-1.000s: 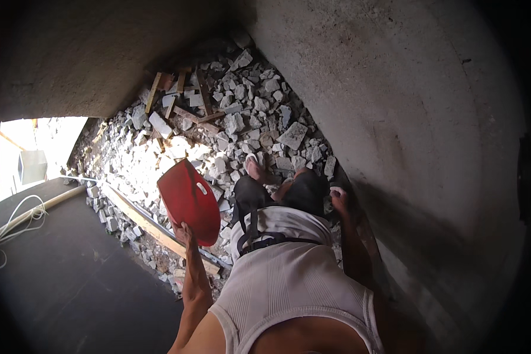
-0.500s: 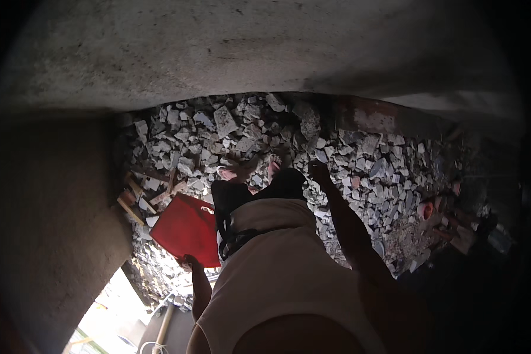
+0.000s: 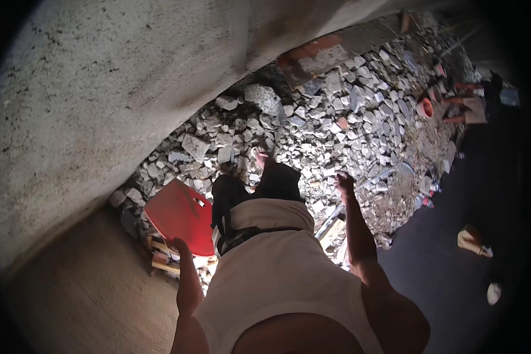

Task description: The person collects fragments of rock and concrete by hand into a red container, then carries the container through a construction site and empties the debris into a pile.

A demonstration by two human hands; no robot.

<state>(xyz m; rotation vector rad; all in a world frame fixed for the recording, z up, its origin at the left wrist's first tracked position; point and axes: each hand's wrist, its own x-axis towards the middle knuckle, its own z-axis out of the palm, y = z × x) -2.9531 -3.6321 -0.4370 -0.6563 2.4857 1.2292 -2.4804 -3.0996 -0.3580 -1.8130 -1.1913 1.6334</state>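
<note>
My left hand [image 3: 177, 243] grips the lower edge of a red plastic scoop-like pan [image 3: 180, 215], which has an oval cut-out near its inner side. It hangs at my left hip, and nothing shows in it. On the other side my right hand [image 3: 344, 184] hangs beside my leg, fingers loosely bent and apart, holding nothing that I can see. Grey broken rubble [image 3: 312, 144] covers the ground under and around me. My sandalled foot [image 3: 260, 156] stands on it; the other is hidden.
A rough concrete wall [image 3: 112, 88] slants across the far left. Wood pieces [image 3: 166, 263] lie beneath the pan. At the right are an orange bucket [image 3: 425, 107], a person [image 3: 473, 110] and a dark floor area [image 3: 442, 265]. A reddish slab [image 3: 315, 58] rests along the wall.
My view has turned to the right, so the wall now slants and the bucket and person show more clearly. The red pan stays in my left hand. My right hand's fingers show more clearly.
</note>
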